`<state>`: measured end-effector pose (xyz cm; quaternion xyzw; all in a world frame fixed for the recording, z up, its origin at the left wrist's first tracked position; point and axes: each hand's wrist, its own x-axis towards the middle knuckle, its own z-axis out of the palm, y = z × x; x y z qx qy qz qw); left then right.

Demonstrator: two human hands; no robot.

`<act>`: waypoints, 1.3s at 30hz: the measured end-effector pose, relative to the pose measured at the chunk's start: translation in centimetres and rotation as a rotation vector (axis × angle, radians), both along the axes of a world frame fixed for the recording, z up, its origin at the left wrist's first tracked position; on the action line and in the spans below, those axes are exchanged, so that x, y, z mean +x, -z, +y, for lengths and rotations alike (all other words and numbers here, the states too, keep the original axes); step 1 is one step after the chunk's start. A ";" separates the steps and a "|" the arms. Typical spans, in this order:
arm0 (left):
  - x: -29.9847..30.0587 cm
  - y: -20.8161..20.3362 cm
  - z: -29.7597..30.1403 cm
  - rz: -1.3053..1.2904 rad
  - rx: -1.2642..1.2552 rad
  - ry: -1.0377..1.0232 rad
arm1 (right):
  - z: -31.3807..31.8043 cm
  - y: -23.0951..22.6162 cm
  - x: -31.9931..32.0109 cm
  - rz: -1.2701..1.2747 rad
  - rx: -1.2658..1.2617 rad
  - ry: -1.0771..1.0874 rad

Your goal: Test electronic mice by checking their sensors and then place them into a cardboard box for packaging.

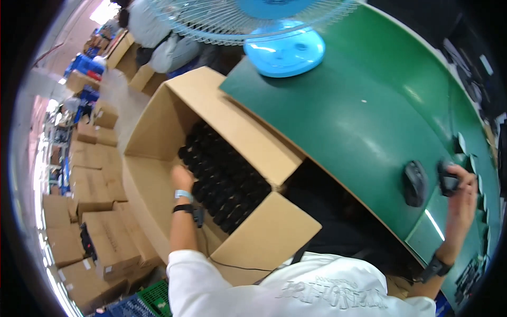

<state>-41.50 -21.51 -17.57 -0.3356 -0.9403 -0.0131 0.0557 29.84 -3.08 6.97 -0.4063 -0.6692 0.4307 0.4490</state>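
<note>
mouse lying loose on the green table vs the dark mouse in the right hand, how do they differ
The loose mouse lies with no hand on it, while the held mouse is gripped by the right hand.
The loose mouse shows its whole upper outline; the held mouse is partly covered by the hand.
The loose mouse is further left on the green table than the held mouse.
Both are dark and rounded.

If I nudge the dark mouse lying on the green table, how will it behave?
Probably stiff: the dark mouse has a moulded-looking shell. Likely to slide rather than tip, since it sits low on the smooth-looking green table.
</note>
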 end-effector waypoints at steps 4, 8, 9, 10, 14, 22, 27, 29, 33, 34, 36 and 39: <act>10.8 -14.6 8.9 -0.244 0.702 0.384 | -0.6 1.0 -4.8 -0.015 -0.092 -0.160; 29.7 -23.0 10.6 -0.811 0.448 0.976 | -1.2 1.1 -8.1 0.127 -0.177 -0.416; 34.1 -22.9 11.6 -0.917 0.468 1.138 | -1.3 1.2 -8.9 0.122 -0.173 -0.465; 37.1 -22.9 12.3 -0.854 0.457 1.258 | -1.5 1.3 -9.5 0.108 -0.166 -0.499; 42.5 -20.5 15.0 -1.132 0.514 1.351 | -2.8 2.0 -9.7 0.102 -0.266 -0.359; 42.8 -16.3 14.2 -1.557 0.398 1.105 | -4.6 -0.6 -2.2 -0.786 0.486 0.397; 42.7 -15.4 13.1 -1.592 0.373 1.165 | -6.0 -0.2 -3.2 0.004 -0.110 0.249; 42.8 -15.5 12.9 -1.583 0.414 1.201 | -6.8 1.1 -5.2 0.142 -0.267 0.088; 42.6 -16.2 12.7 -1.529 0.449 1.229 | -6.2 4.2 -8.7 0.178 -0.274 0.024; 42.5 -16.3 12.7 -1.526 0.446 1.235 | -5.9 4.6 -9.2 0.172 -0.266 0.035; 42.4 -16.4 12.8 -1.481 0.437 1.210 | -5.6 4.8 -9.4 0.160 -0.251 0.037; 42.5 -16.0 12.9 -1.526 0.411 1.162 | -5.3 4.6 -9.1 0.180 -0.395 -0.017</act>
